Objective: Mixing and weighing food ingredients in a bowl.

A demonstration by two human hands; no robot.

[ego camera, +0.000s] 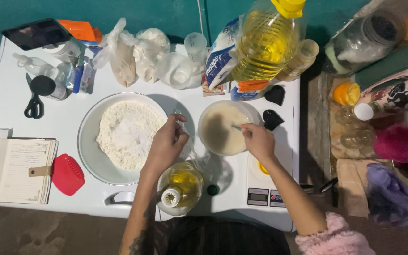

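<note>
My right hand [258, 140] grips a small utensil whose tip dips into a cloudy beige liquid inside a clear bowl [224, 127]. That bowl stands on a white kitchen scale [260, 193]. My left hand [167, 144] pinches a thin clear plastic bag [185, 137] between the two bowls. Left of it a large white bowl [90, 141] holds a heap of flour [127, 133]. An uncapped small bottle of yellow oil [180, 189] stands just below my left hand, its dark green cap [212, 190] lying beside it.
Along the back of the white table [5, 108] stand knotted plastic bags [138, 56], a cup, a flour packet and a big oil bottle [265, 40]. Scissors [34, 101], an open notebook [17, 170] and a red silicone piece [67, 174] lie left. Jars and cloths crowd the right side.
</note>
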